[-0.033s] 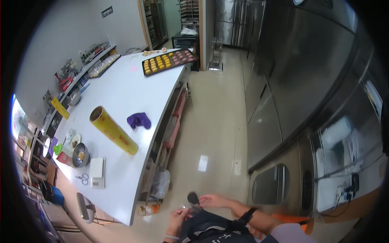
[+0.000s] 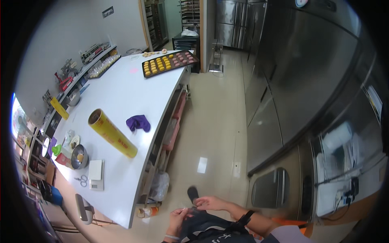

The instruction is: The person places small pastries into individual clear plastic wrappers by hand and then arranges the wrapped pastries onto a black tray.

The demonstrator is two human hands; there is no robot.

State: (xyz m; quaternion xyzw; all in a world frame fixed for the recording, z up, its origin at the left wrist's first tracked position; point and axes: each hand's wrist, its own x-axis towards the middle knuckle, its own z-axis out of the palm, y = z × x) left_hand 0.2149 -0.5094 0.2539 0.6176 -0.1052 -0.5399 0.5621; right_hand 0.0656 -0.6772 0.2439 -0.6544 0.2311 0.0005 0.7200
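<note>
At the lower edge, in front of my dark apron (image 2: 210, 227), both hands are close together. My left hand (image 2: 177, 218) is closed, its thumb and fingertips pinched; anything between them is too small to make out. Just to its right, my right hand (image 2: 211, 203) reaches inward with loosely stretched fingers, apart from the left. I cannot see anything held in it. A dark shoe (image 2: 192, 193) shows beyond the hands. The white table (image 2: 117, 182) stands to the left, out of my hands' reach, with a yellow roll (image 2: 115, 135) and a crumpled purple cloth (image 2: 138, 122) on it.
A baking tray (image 2: 184, 54) of yellow and pink pieces lies at the table's far end. Nearer are a metal bowl (image 2: 77, 165), scissors (image 2: 83, 180) and a white scale (image 2: 96, 182). A stool (image 2: 84, 210) stands front left. Steel refrigerators (image 2: 308, 73) line the right side.
The view has shifted very slightly, and the shoe shows a little higher up. My hands remain in nearly the same position.
</note>
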